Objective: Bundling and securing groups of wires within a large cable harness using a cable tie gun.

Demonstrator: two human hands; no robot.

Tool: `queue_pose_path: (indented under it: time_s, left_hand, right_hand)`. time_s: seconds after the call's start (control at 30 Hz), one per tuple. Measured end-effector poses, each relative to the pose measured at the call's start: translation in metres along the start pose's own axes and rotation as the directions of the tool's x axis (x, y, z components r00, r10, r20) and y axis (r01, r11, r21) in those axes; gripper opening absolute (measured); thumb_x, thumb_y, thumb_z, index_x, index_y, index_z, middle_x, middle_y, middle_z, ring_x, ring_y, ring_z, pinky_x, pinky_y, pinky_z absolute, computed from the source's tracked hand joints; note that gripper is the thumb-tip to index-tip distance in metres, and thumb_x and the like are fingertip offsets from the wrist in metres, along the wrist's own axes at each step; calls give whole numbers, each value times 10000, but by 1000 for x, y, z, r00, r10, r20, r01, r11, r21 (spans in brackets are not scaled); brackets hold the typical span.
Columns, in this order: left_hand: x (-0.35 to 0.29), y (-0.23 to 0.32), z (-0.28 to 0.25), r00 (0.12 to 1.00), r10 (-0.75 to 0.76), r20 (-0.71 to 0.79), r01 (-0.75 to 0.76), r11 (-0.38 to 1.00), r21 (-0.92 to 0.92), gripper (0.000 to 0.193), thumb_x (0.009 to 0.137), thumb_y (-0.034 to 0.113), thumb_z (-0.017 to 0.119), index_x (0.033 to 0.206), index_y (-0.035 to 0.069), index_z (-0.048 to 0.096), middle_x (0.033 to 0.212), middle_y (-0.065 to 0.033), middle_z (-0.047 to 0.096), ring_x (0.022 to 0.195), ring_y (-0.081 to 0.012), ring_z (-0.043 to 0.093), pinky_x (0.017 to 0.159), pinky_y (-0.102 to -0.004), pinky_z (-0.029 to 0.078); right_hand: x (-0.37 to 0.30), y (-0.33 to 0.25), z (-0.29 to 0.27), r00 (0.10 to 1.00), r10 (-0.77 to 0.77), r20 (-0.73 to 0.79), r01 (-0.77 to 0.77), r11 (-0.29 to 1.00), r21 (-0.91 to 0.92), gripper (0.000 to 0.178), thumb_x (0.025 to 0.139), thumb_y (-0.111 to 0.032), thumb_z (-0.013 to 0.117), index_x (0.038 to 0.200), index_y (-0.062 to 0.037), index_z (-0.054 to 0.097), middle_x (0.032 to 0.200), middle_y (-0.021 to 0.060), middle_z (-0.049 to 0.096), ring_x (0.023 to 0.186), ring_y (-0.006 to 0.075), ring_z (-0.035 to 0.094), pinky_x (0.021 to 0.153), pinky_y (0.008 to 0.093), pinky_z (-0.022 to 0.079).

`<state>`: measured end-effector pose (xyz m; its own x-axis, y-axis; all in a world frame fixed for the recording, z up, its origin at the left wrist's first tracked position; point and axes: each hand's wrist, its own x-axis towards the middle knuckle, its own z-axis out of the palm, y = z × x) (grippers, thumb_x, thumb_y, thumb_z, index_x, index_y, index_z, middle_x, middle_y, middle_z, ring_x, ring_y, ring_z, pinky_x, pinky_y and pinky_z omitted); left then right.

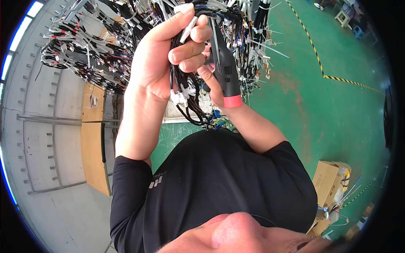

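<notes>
My left hand (158,52) is raised and closed around a black wire harness (179,78), its fingers curled and the thumb up. White connectors (180,98) hang from the harness below that hand, and dark cable ends loop down toward my shirt. A small white piece (188,30) shows between the left fingers. My right hand (212,82) is wrapped round a black cable tie gun (223,67) with a pink-red end. The gun stands upright, its nose close beside the harness; whether they touch I cannot tell. Much of the right hand is hidden behind the gun.
Thick bundles of black and white harnesses (90,52) hang beyond my hands, with more wires (255,38) at the right. Cable tie ends stick out from them. A cardboard box (331,183) sits on the green floor (287,109). Yellow-black tape (312,46) marks the floor.
</notes>
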<state>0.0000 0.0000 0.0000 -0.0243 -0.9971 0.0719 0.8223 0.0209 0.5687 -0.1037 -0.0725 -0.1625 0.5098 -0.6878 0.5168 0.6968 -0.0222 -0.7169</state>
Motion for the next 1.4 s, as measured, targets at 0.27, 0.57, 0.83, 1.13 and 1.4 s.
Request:
queue_pose_path:
  time_s: [0.27, 0.57, 0.83, 1.13, 1.4]
  left_hand:
    - [-2, 19, -7, 998, -26, 52, 26, 1000, -10, 447, 1179, 261, 348, 1190, -109, 598, 906, -74, 583, 494, -77, 513, 502, -276, 498]
    - [-2, 21, -18, 999, 19, 28, -21, 995, 99, 363, 1155, 241, 437, 1108, -84, 592, 887, -51, 557, 495, -42, 468, 469, -241, 473]
    - [-12, 9, -4, 972, 144, -185, 6, 775, 632, 304, 1075, 300, 643, 965, 20, 679, 722, -20, 619, 414, -33, 400, 397, -213, 366]
    - [-28, -15, -41, 910, 99, -402, 325, 431, 842, 282, 1042, 229, 683, 973, -35, 757, 815, -91, 763, 640, -121, 688, 624, -266, 537]
    - [-17, -52, -82, 935, 86, -345, 253, 522, 815, 268, 1029, 234, 721, 1073, -30, 711, 913, 0, 688, 754, -48, 577, 688, -240, 478]
  right_hand:
    - [-19, 18, -42, 999, -13, -31, -1, 910, -415, 340, 917, -324, 871, 905, -69, 645, 739, -4, 625, 665, 122, 592, 626, 311, 489]
    - [-45, 13, -74, 910, -185, 371, 401, 617, -677, 573, 794, -45, 776, 1326, -30, 564, 1292, 190, 630, 1165, 430, 611, 1095, 495, 449]
    - [-46, -26, -66, 972, -124, 200, 143, 986, -83, 395, 933, 7, 621, 1310, -48, 519, 1360, 204, 588, 1262, 292, 596, 1171, 495, 398]
    - [0, -39, -51, 943, 168, 288, -296, 820, 491, 466, 831, -129, 728, 1263, -98, 555, 1606, 231, 431, 1479, 386, 442, 1227, 523, 348]
    - [-1, -40, -81, 911, 246, 331, -401, 716, 571, 486, 842, -81, 715, 1300, -70, 550, 1451, 209, 571, 1394, 367, 541, 1232, 519, 365]
